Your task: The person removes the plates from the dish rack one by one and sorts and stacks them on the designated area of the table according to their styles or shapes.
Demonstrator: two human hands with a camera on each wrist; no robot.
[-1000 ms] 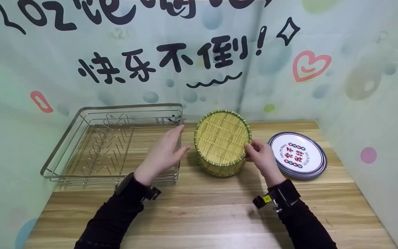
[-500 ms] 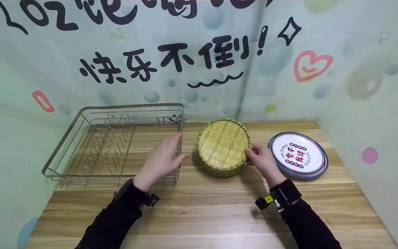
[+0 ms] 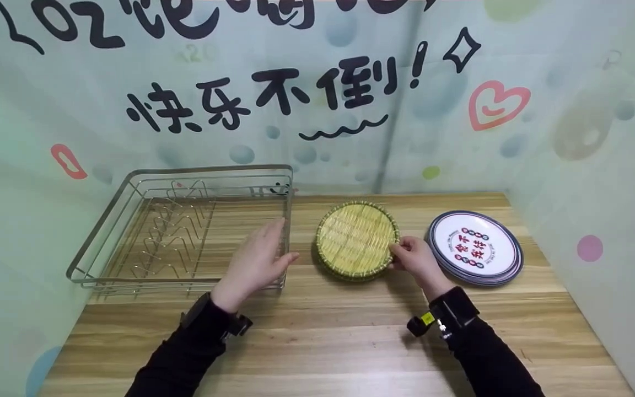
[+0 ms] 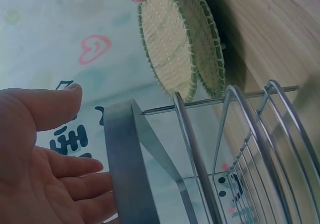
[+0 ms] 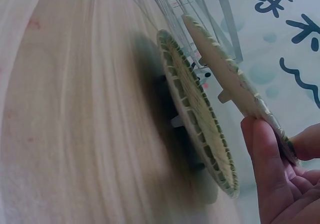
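My right hand [image 3: 418, 258] pinches the right edge of a round woven bamboo mat [image 3: 357, 238] with a green-stitched rim. A second bamboo mat [image 5: 200, 116] lies low over the table, mostly hidden below the first in the head view. Seen from the right wrist, a gap shows between the two, and small feet stick out from the underside of each. The upper mat tilts a little against the lower one. My left hand [image 3: 254, 258] holds nothing; its fingers are extended beside the right end of a wire dish rack [image 4: 127, 154].
The dish rack [image 3: 179, 282], with a row of bent wire dividers, stands at the back left. To the right of my right hand is a stack of white plates [image 3: 474, 242] with blue rims. A printed curtain hangs behind the wooden table [image 3: 328, 342].
The upper mat has come down and flattened toward the lower one, my right hand lowering slightly with it. My left hand has drifted slightly toward me.
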